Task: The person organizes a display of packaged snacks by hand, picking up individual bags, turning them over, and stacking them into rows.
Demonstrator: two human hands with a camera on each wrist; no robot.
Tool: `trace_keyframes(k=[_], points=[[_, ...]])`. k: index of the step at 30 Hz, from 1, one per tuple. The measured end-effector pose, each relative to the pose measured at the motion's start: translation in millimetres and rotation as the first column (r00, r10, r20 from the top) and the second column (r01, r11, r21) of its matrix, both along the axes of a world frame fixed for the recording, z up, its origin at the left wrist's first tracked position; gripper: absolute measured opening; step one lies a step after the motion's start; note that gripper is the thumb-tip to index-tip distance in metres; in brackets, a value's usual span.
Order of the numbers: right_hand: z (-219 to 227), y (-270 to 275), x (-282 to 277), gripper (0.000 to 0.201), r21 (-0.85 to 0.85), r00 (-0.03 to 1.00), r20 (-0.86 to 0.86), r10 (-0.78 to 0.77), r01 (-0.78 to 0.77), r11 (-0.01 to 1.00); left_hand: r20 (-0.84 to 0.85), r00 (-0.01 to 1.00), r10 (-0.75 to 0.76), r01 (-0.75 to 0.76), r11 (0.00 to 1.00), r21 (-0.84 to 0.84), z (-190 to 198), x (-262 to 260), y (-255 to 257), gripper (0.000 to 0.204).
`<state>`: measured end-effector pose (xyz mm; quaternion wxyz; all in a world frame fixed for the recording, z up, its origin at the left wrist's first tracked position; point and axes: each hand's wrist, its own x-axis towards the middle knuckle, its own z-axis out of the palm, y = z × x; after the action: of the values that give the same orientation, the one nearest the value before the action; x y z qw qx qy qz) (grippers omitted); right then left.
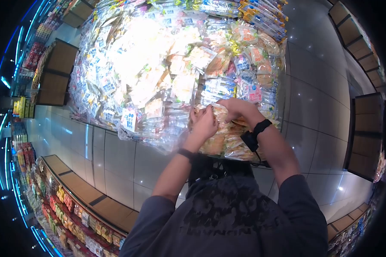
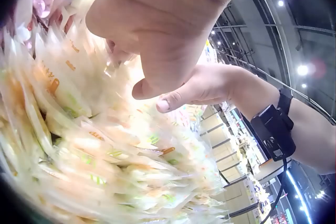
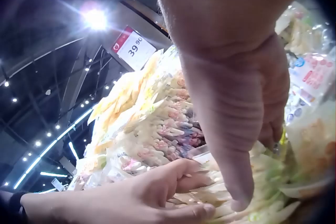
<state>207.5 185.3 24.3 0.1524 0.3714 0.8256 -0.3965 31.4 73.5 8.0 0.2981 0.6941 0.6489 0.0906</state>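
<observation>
Clear plastic packets (image 1: 214, 143) with orange and green print lie in tight rows at the near edge of a large display. My left hand (image 1: 204, 123) has bent fingers around the tops of some packets. Close on its right, my right hand (image 1: 238, 109) reaches down, thumb and fingers on either side of packet edges (image 3: 262, 169). In the right wrist view the left hand (image 3: 149, 190) lies beside the right hand (image 3: 236, 92), thumb apart from its fingers. The left wrist view shows the left hand (image 2: 157, 24) partly covering the right hand (image 2: 210, 83); its fingertips are hidden.
More packets (image 1: 184, 88) cover the display, washed out by glare at its middle. A price sign (image 3: 135, 48) reading 39.90 stands behind. Tiled floor (image 1: 309, 94) surrounds the display, with stocked shelves (image 1: 73, 210) at lower left and brown display cases (image 1: 366, 132) on the right.
</observation>
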Motion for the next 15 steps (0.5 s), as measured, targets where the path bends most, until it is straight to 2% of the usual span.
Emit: trace_keyframes(k=[3,5,7,9,10,11,13,14,15], points=[[-2.7,5.6,-1.9,0.087,-0.014,0.998,0.054,0.040,-0.039,0.999,-0.036,0.999,0.005,-0.003,0.998,0.062,-10.3,3.1,-4.6,0.075],[-23.1,15.8,-0.5,0.084,-0.044,0.998,0.040,0.055,-0.053,0.998,-0.020,1.000,0.004,-0.003,0.996,0.084,-19.9,6.5,-1.9,0.079],[-23.6,15.8,-0.6,0.080,-0.077,0.998,0.027,0.065,-0.063,0.995,-0.001,1.000,0.000,0.000,0.995,0.103,-9.2,10.1,2.6,0.083],[-23.5,11.2,0.8,0.077,0.194,0.987,0.158,0.012,-0.043,0.980,0.039,0.998,0.049,-0.049,0.999,-0.001,5.1,16.3,7.6,0.088],[-27.4,18.8,4.5,0.071,0.232,0.986,0.140,0.092,-0.123,0.965,0.045,0.998,0.047,-0.047,0.999,-0.010,9.8,18.1,10.4,0.088],[-30.4,25.3,10.7,0.071,0.225,0.985,0.142,0.093,-0.123,0.966,0.025,0.999,0.020,-0.019,0.999,-0.042,14.7,18.3,14.6,0.092],[-33.0,31.4,21.9,0.064,0.015,0.986,-0.162,-0.043,0.046,0.999,0.006,1.000,-0.010,0.010,0.997,-0.079,11.8,17.4,17.4,0.096],[-36.1,31.7,21.1,0.064,0.013,0.986,-0.160,-0.043,0.046,0.999,0.008,1.000,-0.014,0.014,0.998,-0.061,9.2,17.7,19.2,0.097],[-35.4,31.2,17.4,0.059,0.018,0.997,-0.077,0.005,-0.004,1.000,0.010,1.000,-0.019,0.019,0.999,-0.043,7.4,18.5,20.0,0.097]])
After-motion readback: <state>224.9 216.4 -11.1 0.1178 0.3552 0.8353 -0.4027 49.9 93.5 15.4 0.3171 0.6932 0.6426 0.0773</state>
